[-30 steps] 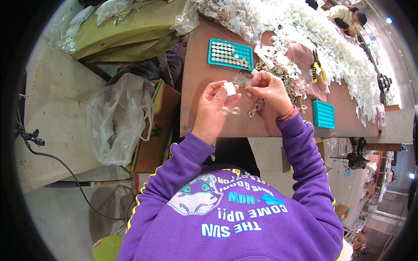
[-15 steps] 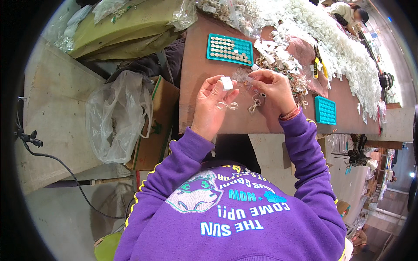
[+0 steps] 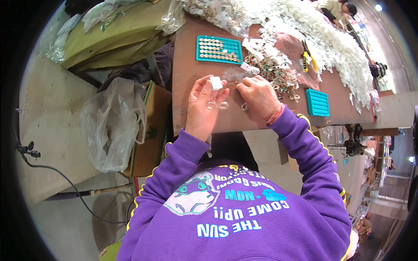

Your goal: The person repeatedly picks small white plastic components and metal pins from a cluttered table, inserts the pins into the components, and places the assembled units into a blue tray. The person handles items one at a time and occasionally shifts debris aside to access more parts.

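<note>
Small white card [image 3: 216, 82], frame centre: light, bendable; left hand [image 3: 204, 106] pinches its edges; right hand [image 3: 257, 96] closed on small metal ring [image 3: 244, 106]

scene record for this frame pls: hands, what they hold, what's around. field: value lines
left hand: raised over the brown table, pinching a small white card; clear ring-shaped pieces hang below the fingers
right hand: knuckles up beside the left, fingers closed on a small metal piece
ahead: teal tray filled with rows of small parts
right of hands: heap of metal rings, second teal tray
far edge: white pile
left of table: clear plastic bag
</note>
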`<state>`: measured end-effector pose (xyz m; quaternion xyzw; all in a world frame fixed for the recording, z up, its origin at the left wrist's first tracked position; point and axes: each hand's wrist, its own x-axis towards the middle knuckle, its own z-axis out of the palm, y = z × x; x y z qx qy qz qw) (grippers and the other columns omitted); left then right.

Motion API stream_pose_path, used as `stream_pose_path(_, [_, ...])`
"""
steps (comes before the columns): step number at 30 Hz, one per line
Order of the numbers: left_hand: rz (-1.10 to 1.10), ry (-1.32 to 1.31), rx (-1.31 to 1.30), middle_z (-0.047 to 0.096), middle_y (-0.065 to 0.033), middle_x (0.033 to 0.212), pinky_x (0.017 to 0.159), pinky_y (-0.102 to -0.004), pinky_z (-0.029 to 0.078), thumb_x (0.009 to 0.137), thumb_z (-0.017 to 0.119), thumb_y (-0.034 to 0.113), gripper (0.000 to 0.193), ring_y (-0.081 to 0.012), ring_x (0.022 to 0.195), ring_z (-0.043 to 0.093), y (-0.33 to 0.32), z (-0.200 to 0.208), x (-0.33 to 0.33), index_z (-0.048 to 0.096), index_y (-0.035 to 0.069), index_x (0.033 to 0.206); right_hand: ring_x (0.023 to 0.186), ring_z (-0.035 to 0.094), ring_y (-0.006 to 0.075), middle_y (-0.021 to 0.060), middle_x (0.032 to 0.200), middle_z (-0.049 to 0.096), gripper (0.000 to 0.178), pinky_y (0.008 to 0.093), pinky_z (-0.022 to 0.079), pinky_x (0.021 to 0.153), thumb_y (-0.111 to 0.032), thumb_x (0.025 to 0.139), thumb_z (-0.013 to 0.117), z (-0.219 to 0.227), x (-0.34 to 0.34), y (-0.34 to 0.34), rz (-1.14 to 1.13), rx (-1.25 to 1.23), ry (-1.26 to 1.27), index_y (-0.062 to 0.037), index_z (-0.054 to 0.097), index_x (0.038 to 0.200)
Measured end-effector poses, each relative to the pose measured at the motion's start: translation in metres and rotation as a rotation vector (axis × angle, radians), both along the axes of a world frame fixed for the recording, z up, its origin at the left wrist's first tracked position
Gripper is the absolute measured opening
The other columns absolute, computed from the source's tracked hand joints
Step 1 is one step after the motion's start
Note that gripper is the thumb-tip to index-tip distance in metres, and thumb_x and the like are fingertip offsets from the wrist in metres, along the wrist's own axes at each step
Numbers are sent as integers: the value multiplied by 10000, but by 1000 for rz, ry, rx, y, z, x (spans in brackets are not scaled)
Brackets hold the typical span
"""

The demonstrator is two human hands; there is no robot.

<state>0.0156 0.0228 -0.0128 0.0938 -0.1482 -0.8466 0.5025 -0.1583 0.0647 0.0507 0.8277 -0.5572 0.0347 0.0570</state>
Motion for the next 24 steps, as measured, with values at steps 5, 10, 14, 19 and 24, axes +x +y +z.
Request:
stream_pose_path(5, [-17, 25, 22, 626, -107, 1079, 910, -392, 532, 963, 573, 170, 199, -241, 1075, 616, 0, 2, 2, 544, 54, 1122, 789, 635, 262, 119, 844, 635, 205, 327, 508, 725, -44, 672, 671, 1, 0, 0, -81, -59, -255, -11, 634, 871])
stream_pose_path(10, [-81, 24, -20, 621, -92, 1087, 946, -410, 520, 953, 582, 156, 208, -273, 1153, 576, 0, 4, 3, 549, 46, 1127, 678, 634, 94, 58, 789, 687, 131, 207, 506, 622, -28, 824, 654, 4, 11, 7, -341, 154, -1288, 22, 689, 940])
stream_pose_path(14, [-76, 30, -27, 615, -104, 1071, 932, -356, 532, 961, 571, 156, 206, -246, 1090, 602, 0, 3, 2, 544, 28, 1121, 729, 630, 78, 34, 844, 682, 138, 208, 510, 657, -47, 841, 673, 0, 25, 10, -342, 235, -1509, 31, 675, 955])
stream_pose_path(19, [-51, 8, -29, 612, -105, 1070, 916, -341, 537, 963, 567, 140, 210, -220, 1032, 618, 0, 1, 1, 536, 20, 1132, 748, 647, 103, 63, 857, 687, 151, 223, 518, 674, -49, 815, 703, -1, 34, 11, -329, 89, -1353, 28, 673, 941])
stream_pose_path(24, [-16, -41, -73, 611, -97, 1084, 932, -346, 518, 958, 573, 120, 209, -200, 1026, 614, 1, 1, 0, 537, 22, 1139, 733, 678, 177, 119, 839, 680, 124, 262, 536, 668, -52, 799, 702, 3, 38, 11, -227, -123, -1013, 1, 675, 907])
